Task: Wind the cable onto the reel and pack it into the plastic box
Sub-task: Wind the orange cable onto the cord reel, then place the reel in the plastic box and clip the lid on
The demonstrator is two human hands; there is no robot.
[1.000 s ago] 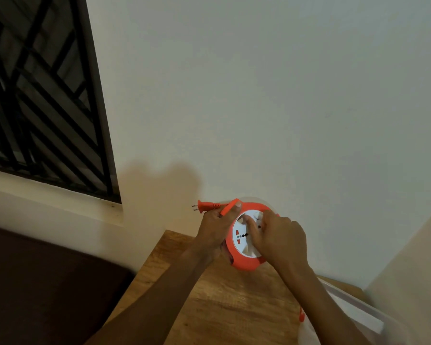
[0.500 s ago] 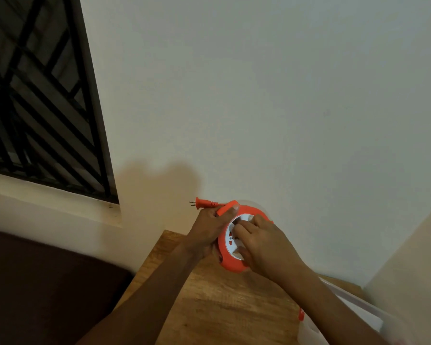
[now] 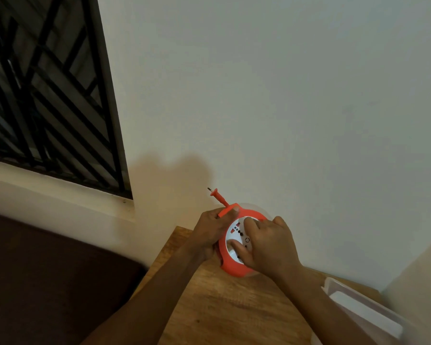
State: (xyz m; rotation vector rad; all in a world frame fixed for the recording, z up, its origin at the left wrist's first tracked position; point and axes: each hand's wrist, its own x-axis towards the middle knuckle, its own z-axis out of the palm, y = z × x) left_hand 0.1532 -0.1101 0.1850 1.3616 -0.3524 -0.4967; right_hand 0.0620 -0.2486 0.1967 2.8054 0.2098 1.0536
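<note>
An orange cable reel (image 3: 230, 266) with a white socket face stands on edge over the wooden table (image 3: 224, 310). My left hand (image 3: 210, 231) grips its left rim, thumb on the orange handle tab. The orange plug (image 3: 217, 196) sticks up and to the left above that hand. My right hand (image 3: 268, 246) covers the white face, with fingers curled onto it. The wound cable is hidden inside the reel. A translucent plastic box (image 3: 363, 312) sits at the lower right, partly cut off by the frame.
A white wall rises right behind the table. To the left are a barred window (image 3: 47, 95) and its sill. A dark surface (image 3: 47, 282) lies below the sill, left of the table.
The plug has swung from pointing left to pointing up and left. My right hand has shifted round on the white face. The reel stays in place above the table.
</note>
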